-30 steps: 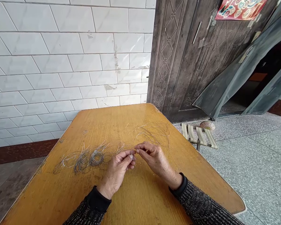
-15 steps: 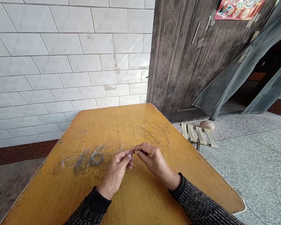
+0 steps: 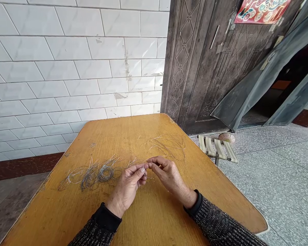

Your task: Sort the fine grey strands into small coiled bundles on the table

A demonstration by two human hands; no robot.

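Strand (image 3: 144,164) pinched in left hand (image 3: 127,187) and right hand (image 3: 171,175), fingertips closed; pale end (image 3: 162,156) newly visible; strand apparently being repositioned

Coils of wire (image 3: 105,173) lay just left of the left hand (image 3: 127,188), in the way of a low sweep across that side of the table (image 3: 156,213); loose wires (image 3: 166,143) lay beyond the right hand (image 3: 171,177), in the way of a low reach ahead; a hand could pass over the wood between the sleeves (image 3: 223,218) or right of them; the wall (image 3: 74,68) stood behind the far edge, a stool (image 3: 218,148) off the right edge.
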